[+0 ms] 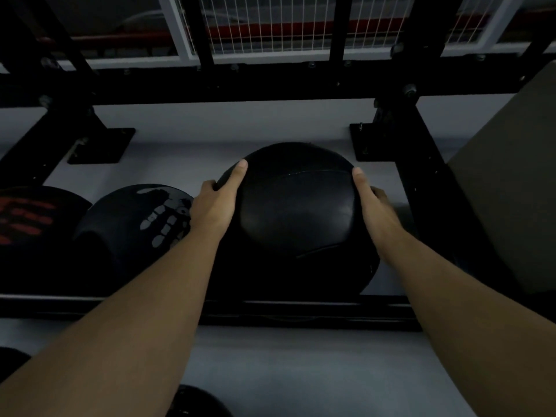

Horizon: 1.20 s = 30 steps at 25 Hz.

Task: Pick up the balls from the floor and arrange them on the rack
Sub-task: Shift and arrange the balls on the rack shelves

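A large plain black ball (296, 212) sits between my two hands, over the low black rack rail (301, 311). My left hand (218, 203) presses its left side and my right hand (373, 206) presses its right side, thumbs on top. Beside it to the left rests a black ball with a grey handprint (135, 224), and further left a black ball with red markings (27, 224). Whether the held ball rests on the rack or hangs just above it I cannot tell.
Black rack uprights (433, 176) with bolted foot plates stand left and right. A tan box (511, 182) is at the right. A white wire-mesh panel (301, 25) is behind. Dark balls lie on the grey floor at bottom left (12, 362) and bottom centre (198, 401).
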Each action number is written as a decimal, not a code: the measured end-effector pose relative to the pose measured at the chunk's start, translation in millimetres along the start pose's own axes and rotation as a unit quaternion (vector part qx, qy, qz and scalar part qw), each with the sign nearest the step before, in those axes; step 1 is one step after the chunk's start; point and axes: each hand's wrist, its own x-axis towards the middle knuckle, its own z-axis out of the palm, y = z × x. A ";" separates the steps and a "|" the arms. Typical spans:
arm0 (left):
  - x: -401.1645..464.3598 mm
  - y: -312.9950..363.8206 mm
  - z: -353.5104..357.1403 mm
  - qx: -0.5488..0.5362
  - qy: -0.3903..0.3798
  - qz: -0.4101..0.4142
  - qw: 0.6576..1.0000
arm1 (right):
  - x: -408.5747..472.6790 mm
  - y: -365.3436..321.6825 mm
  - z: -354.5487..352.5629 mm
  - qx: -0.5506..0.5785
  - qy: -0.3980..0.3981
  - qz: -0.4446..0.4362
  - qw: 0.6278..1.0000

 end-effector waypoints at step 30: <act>-153.6 117.1 -52.6 -0.226 0.021 0.045 0.973 | -146.3 -89.8 -97.6 0.153 0.117 -0.087 0.977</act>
